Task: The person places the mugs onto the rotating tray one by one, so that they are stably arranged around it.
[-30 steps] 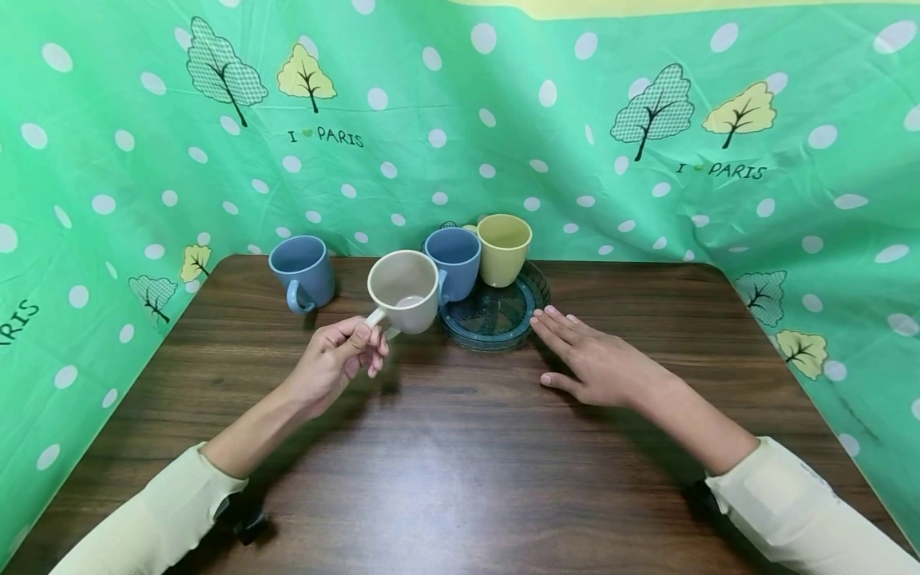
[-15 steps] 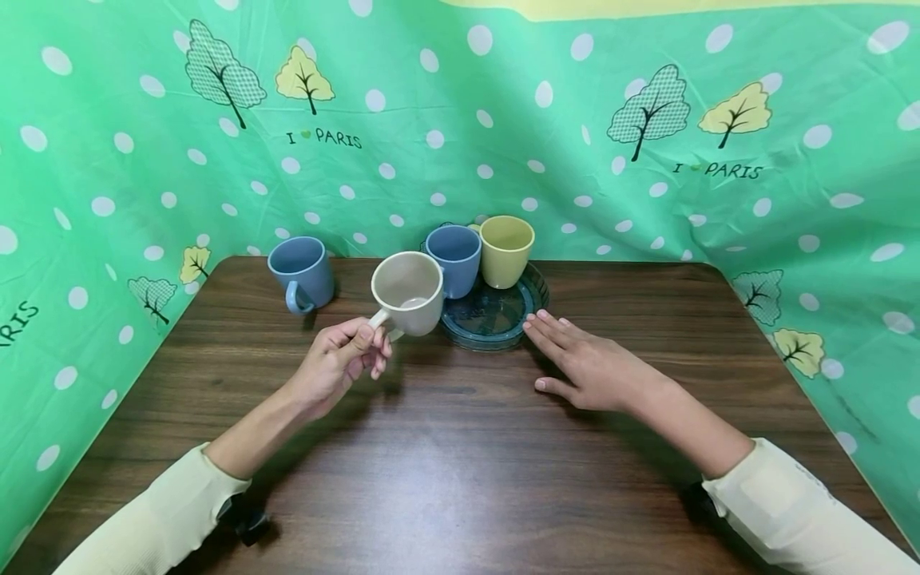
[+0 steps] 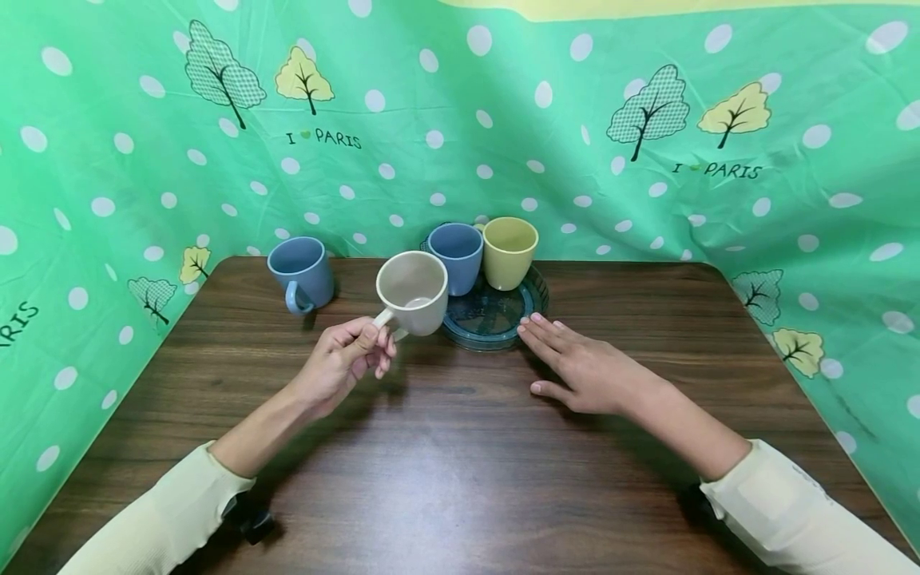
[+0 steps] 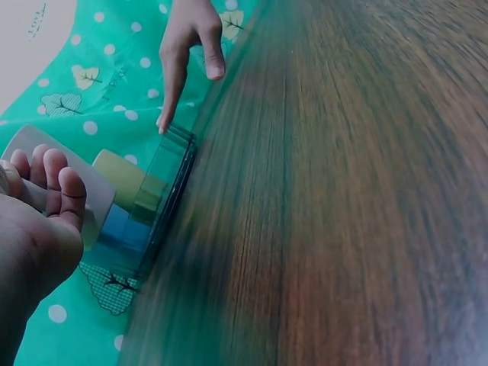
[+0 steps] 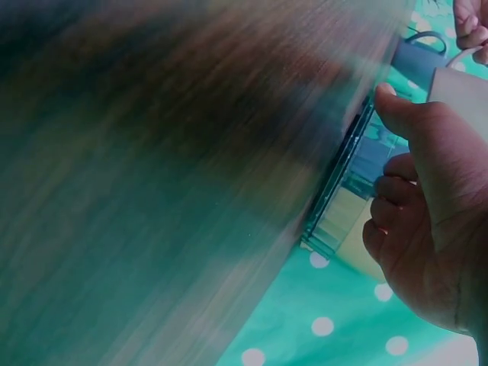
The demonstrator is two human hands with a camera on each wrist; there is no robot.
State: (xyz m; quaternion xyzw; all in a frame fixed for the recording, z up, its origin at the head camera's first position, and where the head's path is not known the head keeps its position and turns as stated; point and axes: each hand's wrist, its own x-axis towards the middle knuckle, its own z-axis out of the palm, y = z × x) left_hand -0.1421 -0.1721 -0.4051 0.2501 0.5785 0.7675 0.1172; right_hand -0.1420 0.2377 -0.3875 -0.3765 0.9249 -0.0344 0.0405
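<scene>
My left hand [image 3: 348, 359] pinches the handle of an off-white mug [image 3: 417, 299], held upright above the table at the left front of a round, clear blue-tinted tray [image 3: 492, 319]. On the tray stand a blue mug [image 3: 463, 251] and a yellow mug [image 3: 512, 259], side by side at the back. The off-white mug overlaps the blue one's lower left in the head view. My right hand [image 3: 585, 367] is held flat, its straight fingertips right at the tray's front right rim. In the left wrist view, a fingertip meets the tray wall [image 4: 168, 164].
Another blue mug [image 3: 309, 275] stands at the table's back left, its handle toward me. The dark wooden table [image 3: 460, 455] ends just behind the mugs, where a green dotted curtain [image 3: 460, 104] hangs. Small black devices sit under both sleeves.
The right hand has slid a little left along the tray's front rim. The tray's blue and yellow mugs have shifted slightly clockwise. The left hand has carried the off-white mug slightly right.
</scene>
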